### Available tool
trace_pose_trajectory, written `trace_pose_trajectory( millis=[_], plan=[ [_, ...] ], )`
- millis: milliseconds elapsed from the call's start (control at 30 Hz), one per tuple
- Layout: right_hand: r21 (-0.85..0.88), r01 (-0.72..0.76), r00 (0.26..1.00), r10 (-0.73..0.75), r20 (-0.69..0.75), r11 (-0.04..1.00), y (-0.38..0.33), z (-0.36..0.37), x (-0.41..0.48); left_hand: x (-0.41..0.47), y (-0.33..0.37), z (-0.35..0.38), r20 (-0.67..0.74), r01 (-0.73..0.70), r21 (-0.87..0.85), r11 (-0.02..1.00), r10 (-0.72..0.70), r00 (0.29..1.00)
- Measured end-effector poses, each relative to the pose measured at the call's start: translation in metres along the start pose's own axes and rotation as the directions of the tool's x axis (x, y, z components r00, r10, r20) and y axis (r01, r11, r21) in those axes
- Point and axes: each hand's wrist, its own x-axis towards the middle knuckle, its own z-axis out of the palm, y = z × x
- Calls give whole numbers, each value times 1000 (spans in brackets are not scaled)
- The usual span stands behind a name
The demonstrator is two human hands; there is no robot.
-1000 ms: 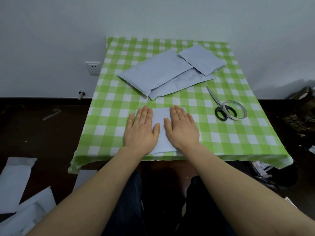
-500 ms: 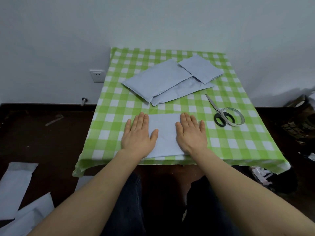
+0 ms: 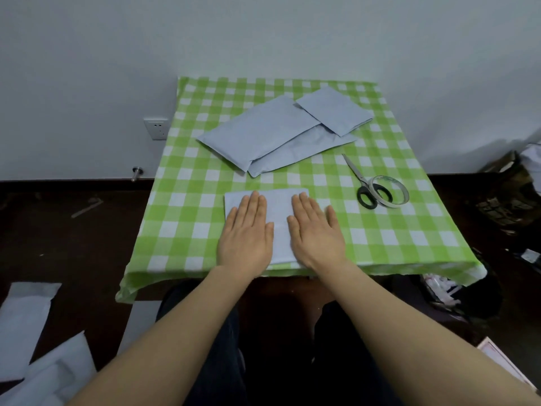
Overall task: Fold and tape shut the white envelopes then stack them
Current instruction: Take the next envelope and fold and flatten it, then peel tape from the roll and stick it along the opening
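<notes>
A folded white envelope (image 3: 279,212) lies near the front edge of the green checked table (image 3: 409,230). My left hand (image 3: 247,231) presses flat on its left part, fingers straight. My right hand (image 3: 316,231) presses flat on its right part, its outer fingers over the cloth. Further back lie two long unfolded envelopes (image 3: 260,133), overlapping, with a smaller folded envelope (image 3: 333,112) on their right end. A roll of clear tape (image 3: 388,190) rests over the black handles of the scissors (image 3: 364,183) to the right.
The table stands against a white wall with a socket (image 3: 156,127). White envelopes and scraps (image 3: 26,317) lie on the dark floor at the left. Bags and clutter (image 3: 509,194) sit at the right. My knees are under the table's front edge.
My hands spread apart across the folded envelope, then drew a little closer together, staying flat on it. The camera view has shifted slightly.
</notes>
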Motion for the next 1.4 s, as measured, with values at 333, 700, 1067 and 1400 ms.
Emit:
trace_pose_trajectory(
  millis=[333, 700, 1067, 1400],
  plan=[
    [15, -43, 997, 42, 57, 999, 39, -23, -10, -20, -22, -17, 41, -2, 40, 999, 1, 999],
    [296, -166, 977, 198, -84, 941, 60, -50, -10, -10, 10, -21, 203, -371, -78, 925, 379, 903],
    [422, -145, 926, 273, -259, 895, 84, -61, -2, -3, 24, -37, 205, -248, -155, 956, 276, 939],
    [385, -278, 871, 400, -286, 880, 104, -61, -7, -11, 19, -35, 191, -197, -190, 962, 233, 954]
  ],
)
